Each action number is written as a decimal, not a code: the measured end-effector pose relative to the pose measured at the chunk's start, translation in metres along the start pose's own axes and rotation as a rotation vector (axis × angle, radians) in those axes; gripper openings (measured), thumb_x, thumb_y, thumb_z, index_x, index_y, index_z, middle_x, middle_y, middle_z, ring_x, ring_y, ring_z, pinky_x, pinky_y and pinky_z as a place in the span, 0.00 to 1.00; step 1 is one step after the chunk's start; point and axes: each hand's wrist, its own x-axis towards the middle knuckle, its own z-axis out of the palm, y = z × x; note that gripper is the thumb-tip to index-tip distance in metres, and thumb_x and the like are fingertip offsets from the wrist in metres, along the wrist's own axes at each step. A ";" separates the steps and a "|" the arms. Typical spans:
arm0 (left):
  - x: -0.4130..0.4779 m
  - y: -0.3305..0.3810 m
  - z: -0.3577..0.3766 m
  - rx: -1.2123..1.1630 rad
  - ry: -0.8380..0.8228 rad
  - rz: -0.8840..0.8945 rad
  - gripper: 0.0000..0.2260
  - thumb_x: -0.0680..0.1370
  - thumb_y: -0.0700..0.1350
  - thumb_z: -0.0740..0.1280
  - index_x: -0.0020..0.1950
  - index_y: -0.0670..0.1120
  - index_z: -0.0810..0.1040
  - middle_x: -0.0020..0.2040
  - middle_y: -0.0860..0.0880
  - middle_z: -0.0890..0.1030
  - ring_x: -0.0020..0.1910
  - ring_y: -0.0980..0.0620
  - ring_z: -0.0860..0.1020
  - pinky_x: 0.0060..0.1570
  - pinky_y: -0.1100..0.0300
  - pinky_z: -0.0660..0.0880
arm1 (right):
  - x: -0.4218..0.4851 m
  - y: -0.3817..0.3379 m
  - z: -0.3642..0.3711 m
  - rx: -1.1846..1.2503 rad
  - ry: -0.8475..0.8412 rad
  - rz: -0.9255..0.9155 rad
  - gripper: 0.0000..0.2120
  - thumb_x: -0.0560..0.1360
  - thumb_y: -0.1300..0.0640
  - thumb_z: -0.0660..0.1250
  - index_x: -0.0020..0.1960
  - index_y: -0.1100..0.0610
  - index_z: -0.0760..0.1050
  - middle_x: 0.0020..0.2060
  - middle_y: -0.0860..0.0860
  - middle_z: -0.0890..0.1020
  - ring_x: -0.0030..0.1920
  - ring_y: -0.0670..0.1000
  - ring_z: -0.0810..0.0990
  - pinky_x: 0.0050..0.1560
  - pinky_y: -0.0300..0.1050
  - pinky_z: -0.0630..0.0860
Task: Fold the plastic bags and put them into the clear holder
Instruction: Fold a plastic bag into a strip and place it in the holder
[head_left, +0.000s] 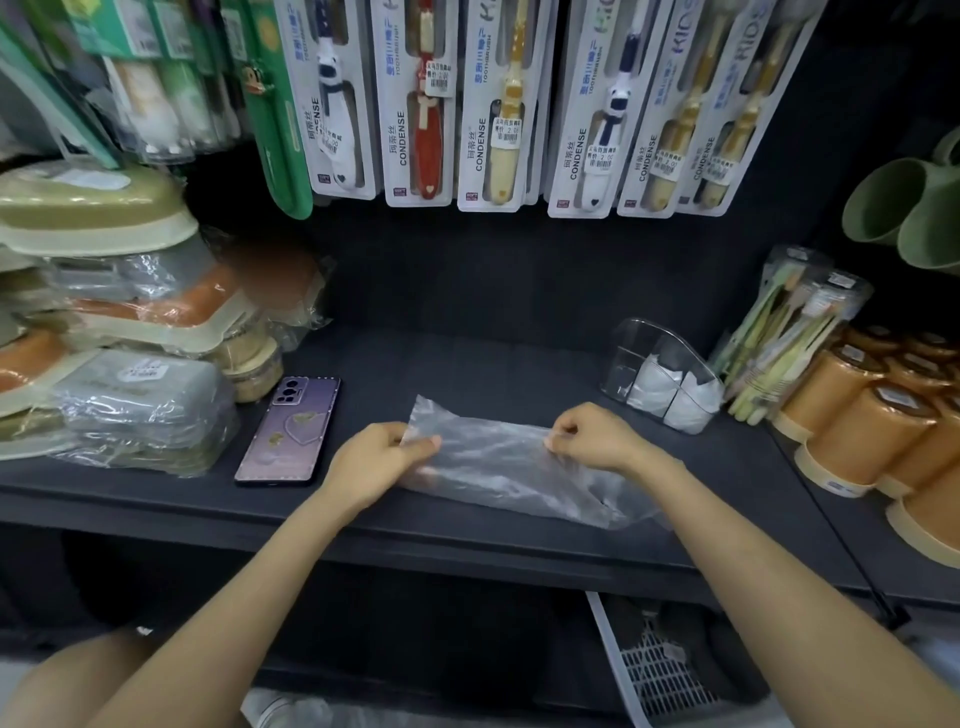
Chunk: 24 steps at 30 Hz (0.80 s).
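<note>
Two folded white bags (655, 389) sit inside clear holder (640, 340); near holder, left grip (379, 460) and right grip (592, 436) each pinch flat plastic bag (498, 465).

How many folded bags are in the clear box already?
2. One white folded bag sits in the left part of the clear holder, another beside it on the right. More may be hidden behind them.

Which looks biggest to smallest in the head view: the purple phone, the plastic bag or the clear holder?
1. plastic bag, clearly the largest.
2-3. clear holder and purple phone look about alike; the holder sits farther from the camera, so I leave them unranked.
</note>
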 end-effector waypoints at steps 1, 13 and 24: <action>0.002 0.000 0.002 0.058 0.024 -0.011 0.15 0.74 0.60 0.66 0.36 0.50 0.78 0.34 0.52 0.83 0.38 0.52 0.80 0.39 0.57 0.70 | 0.003 0.002 0.004 -0.011 0.004 0.018 0.13 0.74 0.56 0.65 0.30 0.52 0.75 0.31 0.45 0.79 0.36 0.45 0.77 0.36 0.41 0.69; 0.004 -0.019 0.012 0.349 0.269 -0.019 0.11 0.77 0.56 0.66 0.47 0.48 0.72 0.32 0.51 0.82 0.39 0.49 0.80 0.39 0.55 0.74 | 0.020 0.008 0.004 0.002 -0.063 0.076 0.07 0.71 0.54 0.70 0.36 0.55 0.82 0.32 0.47 0.82 0.38 0.47 0.79 0.38 0.42 0.72; 0.009 -0.009 0.051 0.692 0.116 0.484 0.33 0.78 0.58 0.42 0.68 0.41 0.74 0.69 0.43 0.74 0.70 0.43 0.70 0.70 0.54 0.61 | 0.025 0.008 0.006 0.010 -0.065 0.111 0.07 0.69 0.56 0.70 0.40 0.59 0.84 0.35 0.51 0.84 0.37 0.49 0.80 0.39 0.43 0.74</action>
